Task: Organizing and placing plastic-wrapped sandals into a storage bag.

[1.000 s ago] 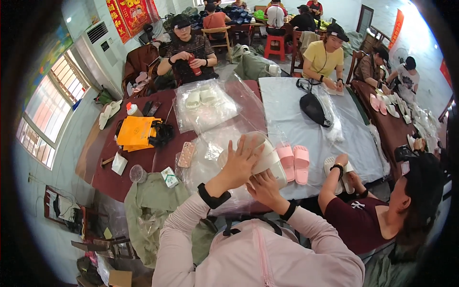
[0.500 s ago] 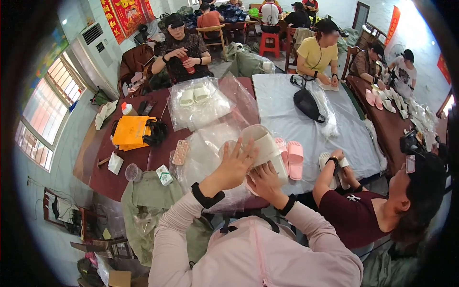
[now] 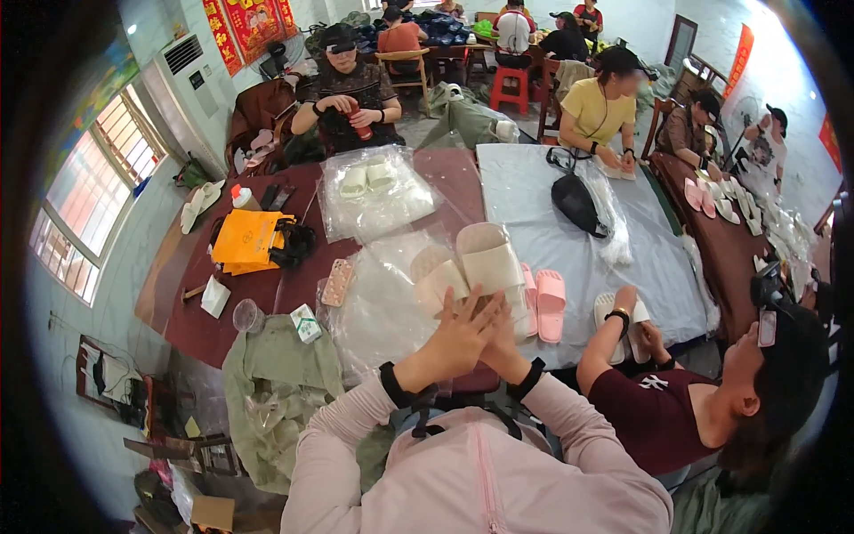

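A pair of cream slippers lies in front of me with the toe straps toward my hands: the right slipper (image 3: 491,258) and the left slipper (image 3: 434,278). My left hand (image 3: 455,336) has its fingers spread over the near ends and crosses in front of my right hand (image 3: 503,343). The right hand's fingers are partly hidden behind the left; what shows of them is stretched upward. Neither hand visibly grips anything. Clear plastic bags (image 3: 378,298) lie under and beside the slippers. Just right of them rest pink slippers (image 3: 551,307).
Farther off, a clear bag (image 3: 391,214) has small pale slippers (image 3: 365,178) on it. Orange bags (image 3: 251,240), a pink blister pack (image 3: 337,283) and a plastic cup (image 3: 248,315) are to the left. A co-worker's hand (image 3: 626,298) is over cream slippers (image 3: 607,327) at right.
My hands have come off the cream slippers, drawn back toward me and come together, left over right. The slippers now rest flat side by side.
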Tool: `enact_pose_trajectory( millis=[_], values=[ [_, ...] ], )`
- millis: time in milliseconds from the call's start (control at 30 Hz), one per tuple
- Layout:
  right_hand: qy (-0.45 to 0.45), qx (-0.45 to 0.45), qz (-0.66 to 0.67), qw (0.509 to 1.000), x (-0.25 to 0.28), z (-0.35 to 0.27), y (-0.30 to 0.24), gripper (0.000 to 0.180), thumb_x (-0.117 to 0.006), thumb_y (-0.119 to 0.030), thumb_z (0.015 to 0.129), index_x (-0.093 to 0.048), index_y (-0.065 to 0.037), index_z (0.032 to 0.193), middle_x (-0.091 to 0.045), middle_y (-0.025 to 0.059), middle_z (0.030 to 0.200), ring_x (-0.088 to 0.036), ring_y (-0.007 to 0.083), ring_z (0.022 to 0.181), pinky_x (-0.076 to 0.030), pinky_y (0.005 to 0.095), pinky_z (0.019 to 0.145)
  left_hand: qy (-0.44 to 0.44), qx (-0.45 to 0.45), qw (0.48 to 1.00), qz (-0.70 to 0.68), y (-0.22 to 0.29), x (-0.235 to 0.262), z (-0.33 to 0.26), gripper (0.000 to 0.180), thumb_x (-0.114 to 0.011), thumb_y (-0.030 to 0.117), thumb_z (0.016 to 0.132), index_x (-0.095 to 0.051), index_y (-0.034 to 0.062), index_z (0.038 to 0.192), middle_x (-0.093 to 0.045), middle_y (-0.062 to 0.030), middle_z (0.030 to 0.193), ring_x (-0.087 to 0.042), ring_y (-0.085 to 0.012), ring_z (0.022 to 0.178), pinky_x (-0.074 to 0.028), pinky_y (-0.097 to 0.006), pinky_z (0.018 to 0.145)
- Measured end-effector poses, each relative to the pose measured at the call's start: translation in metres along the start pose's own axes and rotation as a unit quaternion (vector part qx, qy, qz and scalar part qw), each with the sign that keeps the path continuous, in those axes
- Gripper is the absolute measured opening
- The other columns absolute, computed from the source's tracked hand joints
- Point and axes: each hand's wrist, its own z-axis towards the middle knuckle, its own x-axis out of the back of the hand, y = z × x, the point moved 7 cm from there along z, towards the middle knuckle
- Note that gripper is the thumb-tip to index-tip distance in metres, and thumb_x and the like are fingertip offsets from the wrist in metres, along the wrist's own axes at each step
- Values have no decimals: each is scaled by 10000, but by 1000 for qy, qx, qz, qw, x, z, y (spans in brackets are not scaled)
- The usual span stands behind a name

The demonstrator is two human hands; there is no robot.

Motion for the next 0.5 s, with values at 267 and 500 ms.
enact_pose_trajectory(
  millis=[267, 500],
  values=[
    [17, 12, 41, 999, -17, 6, -29, 411, -591, -206, 761, -536, -15, 1121, -522, 182, 1134, -485, 370, 1048, -337, 526, 927, 262, 127, 942, 167, -61, 44, -61, 449, -533, 79, 734, -537, 72, 1183, -495, -109, 1239, -438, -331, 1168, -288, -563, 978],
    [-19, 32, 97, 995, -51, 12, -90, 310, -603, -212, 761, -576, 6, 979, -532, 187, 1070, -464, 370, 1058, -301, 507, 956, 338, 339, 855, 201, -96, 79, -152, 445, -539, 70, 719, -547, 79, 1165, -508, -126, 1186, -481, -310, 1086, -362, -466, 935]
  ],
)
